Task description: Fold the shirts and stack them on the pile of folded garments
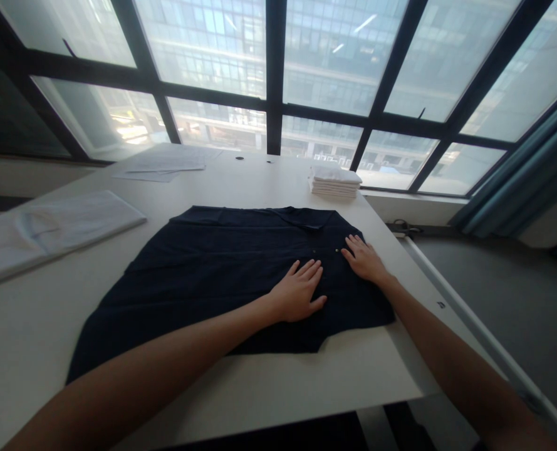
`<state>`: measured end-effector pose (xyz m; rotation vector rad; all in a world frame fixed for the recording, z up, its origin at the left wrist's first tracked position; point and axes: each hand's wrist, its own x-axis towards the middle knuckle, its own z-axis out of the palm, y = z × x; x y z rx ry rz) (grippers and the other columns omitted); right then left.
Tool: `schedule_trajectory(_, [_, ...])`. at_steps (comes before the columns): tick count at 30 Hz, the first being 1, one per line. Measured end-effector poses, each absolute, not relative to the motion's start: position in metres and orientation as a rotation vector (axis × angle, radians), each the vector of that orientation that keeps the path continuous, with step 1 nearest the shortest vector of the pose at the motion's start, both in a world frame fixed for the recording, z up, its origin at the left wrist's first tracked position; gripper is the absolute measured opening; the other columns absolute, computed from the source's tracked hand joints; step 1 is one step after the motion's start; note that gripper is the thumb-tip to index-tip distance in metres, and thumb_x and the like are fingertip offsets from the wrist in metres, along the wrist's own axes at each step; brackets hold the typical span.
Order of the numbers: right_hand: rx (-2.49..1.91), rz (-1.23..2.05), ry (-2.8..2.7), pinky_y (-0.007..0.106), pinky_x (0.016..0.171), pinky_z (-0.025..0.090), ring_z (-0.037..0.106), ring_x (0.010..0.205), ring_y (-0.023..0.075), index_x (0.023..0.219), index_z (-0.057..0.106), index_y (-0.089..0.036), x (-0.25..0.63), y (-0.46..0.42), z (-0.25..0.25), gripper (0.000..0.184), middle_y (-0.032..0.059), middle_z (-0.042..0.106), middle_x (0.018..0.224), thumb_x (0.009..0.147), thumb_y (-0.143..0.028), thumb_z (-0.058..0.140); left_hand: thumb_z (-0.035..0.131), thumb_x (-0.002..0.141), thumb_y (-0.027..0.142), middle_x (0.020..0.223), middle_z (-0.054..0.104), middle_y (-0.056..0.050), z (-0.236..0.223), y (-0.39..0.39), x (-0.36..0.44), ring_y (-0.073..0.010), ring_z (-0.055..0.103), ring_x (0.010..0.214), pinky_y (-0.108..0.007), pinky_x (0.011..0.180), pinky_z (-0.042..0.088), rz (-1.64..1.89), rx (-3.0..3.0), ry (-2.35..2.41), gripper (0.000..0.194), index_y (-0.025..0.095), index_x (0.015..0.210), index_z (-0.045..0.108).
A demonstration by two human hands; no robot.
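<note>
Navy garment [203, 269]: one, flat on one white table [363, 369]. Two hands: my left hand [299, 295], fingers spread, and right hand [364, 259], fingers slightly parted, both touching it, gripping nothing.

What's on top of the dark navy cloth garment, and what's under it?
Left hand and right hand rest on the garment; around it shows the white table beneath; anything else underneath would be hidden.

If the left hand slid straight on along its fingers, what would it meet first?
Beyond the dark garment beneath it, the left hand would probably first meet the small light dot, perhaps a button, then the right hand.
</note>
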<state>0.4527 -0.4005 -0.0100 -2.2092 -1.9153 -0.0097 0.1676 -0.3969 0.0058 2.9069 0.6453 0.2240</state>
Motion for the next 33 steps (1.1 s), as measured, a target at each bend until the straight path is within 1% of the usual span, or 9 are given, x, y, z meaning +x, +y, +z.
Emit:
schedule_trajectory(4, [-2.291, -0.012, -1.815, 0.059, 0.123, 0.025, 0.025, 0.156, 0.0317, 0.157, 0.045, -0.016, 0.452, -0.402, -0.009, 0.063, 0.0147, 0.035, 0.166, 0.108, -0.051, 0.028, 0.036, 0.103, 0.057, 0.169, 0.027, -0.016, 0.007, -0.397, 0.168, -0.0279, 0.018, 0.159, -0.049, 0.127, 0.012, 0.219, 2.908, 0.649, 0.072, 0.013, 0.160, 0.034])
schedule_trajectory(9, [-2.263, -0.023, -1.914, 0.058, 0.125, 0.021, 0.021, 0.157, 0.0318, 0.159, 0.039, -0.008, 0.441, -0.407, -0.010, 0.069, 0.0187, 0.031, 0.167, 0.107, -0.052, 0.032, 0.038, 0.103, 0.056, 0.169, 0.025, -0.017, 0.009, -0.399, 0.167, -0.0285, 0.018, 0.159, -0.050, 0.127, 0.012, 0.200, 2.890, 0.655, 0.073, 0.011, 0.160, 0.033])
schedule_trajectory(12, [-2.152, 0.049, -2.004, 0.055, 0.126, 0.019, 0.021, 0.158, 0.0300, 0.159, 0.039, -0.009, 0.428, -0.412, -0.011, 0.070, 0.0190, 0.030, 0.167, 0.106, -0.054, 0.032, 0.038, 0.102, 0.056, 0.169, 0.026, -0.017, 0.009, -0.399, 0.168, -0.0289, 0.019, 0.159, -0.050, 0.127, 0.012, 0.197, 2.892, 0.661, 0.074, 0.010, 0.160, 0.033])
schedule_trajectory(16, [-1.977, 0.155, -2.000, 0.050, 0.127, 0.023, 0.025, 0.157, 0.0271, 0.159, 0.042, -0.012, 0.417, -0.413, -0.005, 0.067, 0.0162, 0.035, 0.166, 0.107, -0.052, 0.030, 0.037, 0.103, 0.056, 0.169, 0.026, -0.017, 0.008, -0.398, 0.167, -0.0283, 0.019, 0.159, -0.049, 0.128, 0.011, 0.206, 2.892, 0.653, 0.073, 0.010, 0.160, 0.034])
schedule_trajectory(20, [-1.883, 0.067, -1.829, 0.047, 0.126, 0.027, 0.031, 0.155, 0.0257, 0.157, 0.045, -0.012, 0.438, -0.405, 0.004, 0.064, 0.0151, 0.042, 0.163, 0.108, -0.048, 0.027, 0.036, 0.103, 0.056, 0.170, 0.024, -0.017, 0.008, -0.397, 0.168, -0.0283, 0.017, 0.159, -0.050, 0.128, 0.010, 0.196, 2.882, 0.642, 0.074, 0.009, 0.160, 0.033])
schedule_trajectory(23, [-1.906, 0.007, -1.719, 0.049, 0.126, 0.027, 0.034, 0.153, 0.0278, 0.155, 0.048, -0.010, 0.468, -0.397, 0.002, 0.063, 0.0170, 0.044, 0.161, 0.107, -0.045, 0.027, 0.036, 0.103, 0.057, 0.170, 0.023, -0.017, 0.008, -0.397, 0.168, -0.0282, 0.016, 0.159, -0.050, 0.128, 0.010, 0.195, 2.880, 0.633, 0.074, 0.009, 0.160, 0.033])
schedule_trajectory(25, [-1.965, 0.036, -1.737, 0.052, 0.126, 0.026, 0.033, 0.154, 0.0294, 0.154, 0.049, -0.011, 0.483, -0.394, -0.006, 0.062, 0.0166, 0.042, 0.162, 0.106, -0.045, 0.030, 0.036, 0.103, 0.057, 0.170, 0.023, -0.017, 0.009, -0.398, 0.168, -0.0283, 0.016, 0.159, -0.050, 0.128, 0.010, 0.193, 2.880, 0.635, 0.074, 0.009, 0.160, 0.033])
schedule_trajectory(28, [-2.066, 0.095, -1.853, 0.053, 0.126, 0.025, 0.027, 0.156, 0.0306, 0.155, 0.048, -0.014, 0.492, -0.391, -0.019, 0.062, 0.0150, 0.034, 0.167, 0.105, -0.048, 0.034, 0.036, 0.103, 0.056, 0.170, 0.024, -0.017, 0.009, -0.398, 0.168, -0.0284, 0.017, 0.159, -0.050, 0.128, 0.011, 0.185, 2.880, 0.648, 0.074, 0.009, 0.160, 0.033])
schedule_trajectory(33, [-2.171, 0.064, -1.934, 0.054, 0.126, 0.024, 0.020, 0.158, 0.0322, 0.159, 0.041, -0.011, 0.485, -0.391, -0.023, 0.067, 0.0161, 0.026, 0.170, 0.106, -0.051, 0.032, 0.036, 0.103, 0.056, 0.170, 0.024, -0.017, 0.008, -0.398, 0.168, -0.0282, 0.017, 0.159, -0.049, 0.128, 0.010, 0.194, 2.887, 0.648, 0.073, 0.009, 0.160, 0.033])
